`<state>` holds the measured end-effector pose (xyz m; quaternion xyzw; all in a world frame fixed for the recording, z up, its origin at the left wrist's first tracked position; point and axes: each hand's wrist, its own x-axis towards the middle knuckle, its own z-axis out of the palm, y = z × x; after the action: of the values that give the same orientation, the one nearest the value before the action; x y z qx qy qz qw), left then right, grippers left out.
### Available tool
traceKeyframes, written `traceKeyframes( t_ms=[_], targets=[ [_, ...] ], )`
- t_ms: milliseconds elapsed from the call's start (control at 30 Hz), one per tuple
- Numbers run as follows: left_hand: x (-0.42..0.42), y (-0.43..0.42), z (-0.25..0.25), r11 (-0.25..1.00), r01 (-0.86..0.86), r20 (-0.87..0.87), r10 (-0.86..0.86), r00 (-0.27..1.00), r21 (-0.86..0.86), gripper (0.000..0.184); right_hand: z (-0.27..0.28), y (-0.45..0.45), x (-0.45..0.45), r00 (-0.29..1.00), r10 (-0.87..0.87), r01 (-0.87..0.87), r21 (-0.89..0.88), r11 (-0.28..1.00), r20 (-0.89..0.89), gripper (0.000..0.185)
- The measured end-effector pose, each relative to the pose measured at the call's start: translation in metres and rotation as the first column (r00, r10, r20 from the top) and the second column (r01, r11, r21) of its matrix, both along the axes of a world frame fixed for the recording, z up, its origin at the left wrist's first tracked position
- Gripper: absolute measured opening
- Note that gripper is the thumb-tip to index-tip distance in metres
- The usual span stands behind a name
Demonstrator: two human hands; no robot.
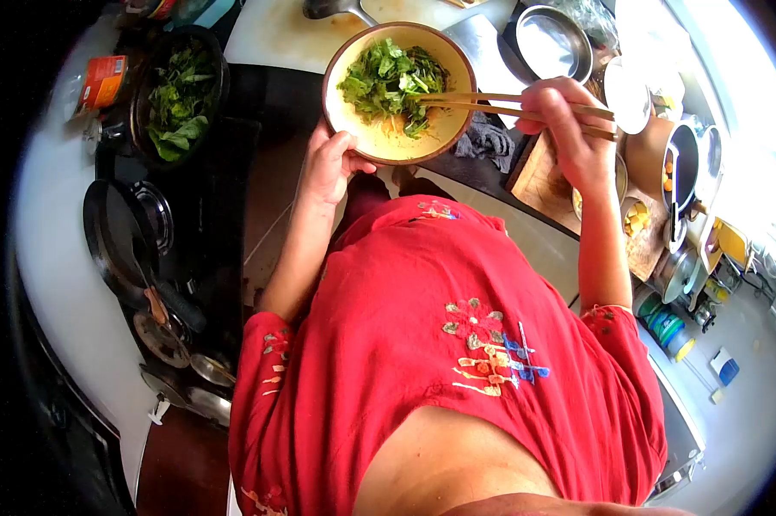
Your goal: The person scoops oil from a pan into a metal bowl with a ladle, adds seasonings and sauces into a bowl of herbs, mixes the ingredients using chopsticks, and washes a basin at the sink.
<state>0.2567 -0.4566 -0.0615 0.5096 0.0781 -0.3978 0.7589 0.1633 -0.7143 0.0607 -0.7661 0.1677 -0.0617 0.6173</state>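
Observation:
My left hand [332,163] grips the lower left rim of a yellow bowl [379,146] with a brown edge, its thumb on the rim. Chopped leafy greens [392,73] fill much of the bowl, with some orange bits beneath them. In my right hand [571,129] is a pair of wooden chopsticks [491,105], closed in my fingers. Their tips reach in among the greens from the right. The bowl is tipped somewhat toward me.
A dark pan of leafy greens [181,107] stands at the left, with a frying pan [117,236] on the stove below it. A white cutting board [272,34] and ladle [328,7] lie behind the bowl. Wooden boards [543,176], pots and a metal pan [553,43] crowd the right.

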Motion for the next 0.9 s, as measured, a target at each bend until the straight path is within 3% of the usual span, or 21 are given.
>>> traceKeyframes(
  t_ms=[67, 200, 333, 500, 633, 733, 767, 800, 900],
  targets=[
    [0.006, 0.002, -0.001, 1.0, 0.012, 0.006, -0.012, 1.0, -0.006, 0.051, 0.011, 0.002, 0.004, 0.994, -0.102, 0.101, -0.039, 0.994, -0.025, 0.028],
    [0.015, 0.007, 0.003, 1.0, 0.005, -0.006, -0.005, 1.0, -0.007, 0.051, -0.005, 0.002, 0.014, 0.981, -0.174, 0.188, 0.197, 0.962, -0.087, 0.031],
    [0.019, 0.013, 0.005, 0.999, -0.037, -0.045, 0.035, 0.998, -0.036, 0.05, -0.05, 0.007, 0.021, 0.966, -0.178, 0.224, 0.269, 0.937, -0.186, 0.028],
    [0.021, 0.022, -0.004, 0.991, -0.135, -0.052, 0.134, 0.99, -0.015, 0.047, -0.074, 0.014, 0.03, 0.92, -0.333, 0.381, 0.273, 0.883, -0.207, 0.033],
    [0.021, 0.029, -0.009, 0.993, -0.119, -0.06, 0.118, 0.991, -0.015, 0.049, -0.066, 0.017, 0.039, 0.927, -0.317, 0.368, 0.326, 0.871, -0.2, 0.035],
    [0.022, 0.028, -0.006, 0.994, -0.107, -0.055, 0.107, 0.993, -0.008, 0.047, -0.054, 0.026, 0.054, 0.958, -0.218, 0.269, 0.316, 0.91, -0.187, 0.033],
    [0.022, 0.028, -0.008, 0.995, -0.098, -0.057, 0.097, 0.994, -0.01, 0.047, -0.053, 0.029, 0.06, 0.98, -0.122, 0.165, 0.295, 0.941, -0.158, 0.032],
    [0.022, 0.028, -0.009, 0.996, -0.089, -0.058, 0.088, 0.994, -0.012, 0.047, -0.055, 0.031, 0.065, 0.975, -0.111, 0.18, 0.385, 0.905, -0.194, 0.032],
    [0.02, 0.029, -0.007, 0.994, -0.104, -0.082, 0.102, 0.991, -0.021, 0.045, -0.058, 0.025, 0.068, 0.961, -0.061, 0.161, 0.37, 0.915, -0.268, 0.031]
  ],
)
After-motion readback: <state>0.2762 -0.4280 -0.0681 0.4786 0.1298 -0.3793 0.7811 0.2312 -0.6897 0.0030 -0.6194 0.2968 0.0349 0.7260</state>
